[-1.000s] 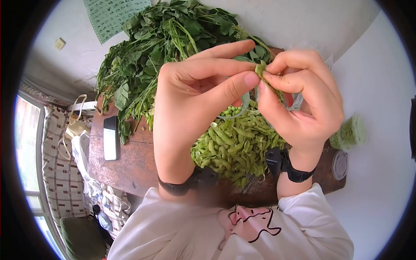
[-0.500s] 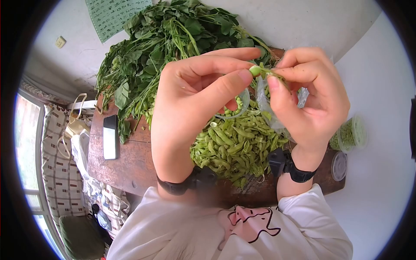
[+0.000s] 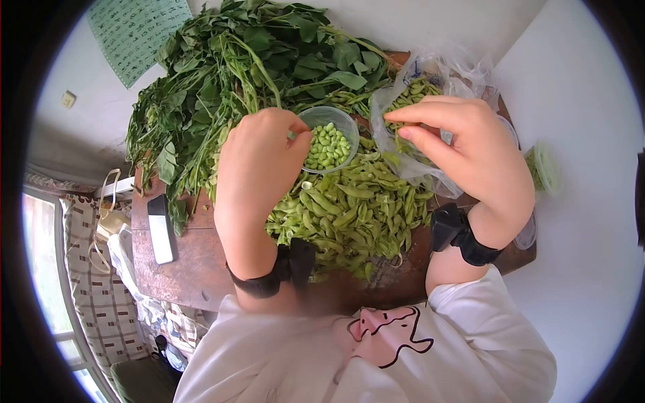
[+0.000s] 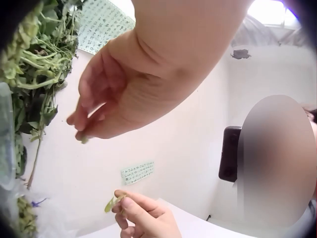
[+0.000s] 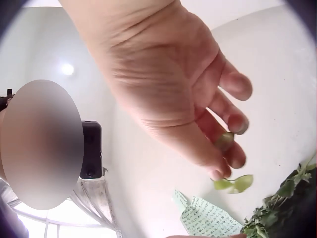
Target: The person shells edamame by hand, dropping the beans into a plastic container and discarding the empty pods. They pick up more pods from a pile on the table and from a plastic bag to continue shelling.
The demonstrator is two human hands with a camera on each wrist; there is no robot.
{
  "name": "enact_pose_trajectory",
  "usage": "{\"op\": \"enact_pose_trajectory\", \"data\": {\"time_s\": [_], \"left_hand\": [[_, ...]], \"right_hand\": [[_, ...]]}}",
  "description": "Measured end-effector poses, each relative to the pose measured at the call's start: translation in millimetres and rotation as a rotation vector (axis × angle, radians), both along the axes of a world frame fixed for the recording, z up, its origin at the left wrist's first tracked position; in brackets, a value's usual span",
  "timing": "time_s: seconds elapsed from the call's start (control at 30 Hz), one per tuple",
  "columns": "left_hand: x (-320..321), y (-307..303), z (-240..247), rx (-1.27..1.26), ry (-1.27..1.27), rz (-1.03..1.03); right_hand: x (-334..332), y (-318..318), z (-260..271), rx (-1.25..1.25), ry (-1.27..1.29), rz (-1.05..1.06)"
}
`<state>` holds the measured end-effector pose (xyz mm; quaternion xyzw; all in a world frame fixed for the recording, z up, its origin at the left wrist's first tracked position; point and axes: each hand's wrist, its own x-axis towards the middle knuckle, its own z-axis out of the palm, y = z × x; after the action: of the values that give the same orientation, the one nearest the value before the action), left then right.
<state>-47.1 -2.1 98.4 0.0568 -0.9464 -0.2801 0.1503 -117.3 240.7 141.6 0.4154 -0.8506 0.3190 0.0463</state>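
My left hand (image 3: 259, 171) is at the left rim of a clear bowl (image 3: 353, 144) of shelled green beans (image 3: 327, 146). In the left wrist view its thumb and fingertips pinch a small green bean (image 4: 85, 140). My right hand (image 3: 474, 151) is above a plastic bag (image 3: 384, 131) right of the bowl. The right wrist view shows a split green pod (image 5: 240, 184) pinched between the right thumb and fingers. A heap of pods (image 3: 349, 215) lies just below the bowl.
Leafy stalks (image 3: 201, 87) cover the back left of the wooden table (image 3: 195, 269). A phone (image 3: 161, 230) lies near the left edge. On the right stands a lidded tub (image 3: 547, 169), with a round lid (image 3: 527, 234) near it.
The hands have parted from over the bowl and come down, the left with the bean, the right with the pod. The head view has shifted, so the table's things appear moved.
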Motion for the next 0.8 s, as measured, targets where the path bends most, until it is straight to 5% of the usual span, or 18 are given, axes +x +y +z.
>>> {"op": "enact_pose_trajectory", "data": {"time_s": [0.2, 0.43, 0.6, 0.8], "left_hand": [[-4.0, -0.2, -5.0, -0.177, -0.205, 0.030], [0.3, -14.0, -16.4, -0.211, -0.345, -0.060], [4.0, -8.9, -3.0, -0.185, -0.421, -0.054], [3.2, -9.1, 0.2, -0.180, -0.484, -0.057]], "right_hand": [[-6.8, 7.3, -10.2, 0.023, -0.125, 0.052], [-43.9, 47.9, -25.6, 0.173, -0.144, -0.291], [-50.4, 59.5, -29.5, 0.194, -0.455, -0.651], [-78.5, 56.4, -46.7, 0.200, -0.387, -0.602]]}}
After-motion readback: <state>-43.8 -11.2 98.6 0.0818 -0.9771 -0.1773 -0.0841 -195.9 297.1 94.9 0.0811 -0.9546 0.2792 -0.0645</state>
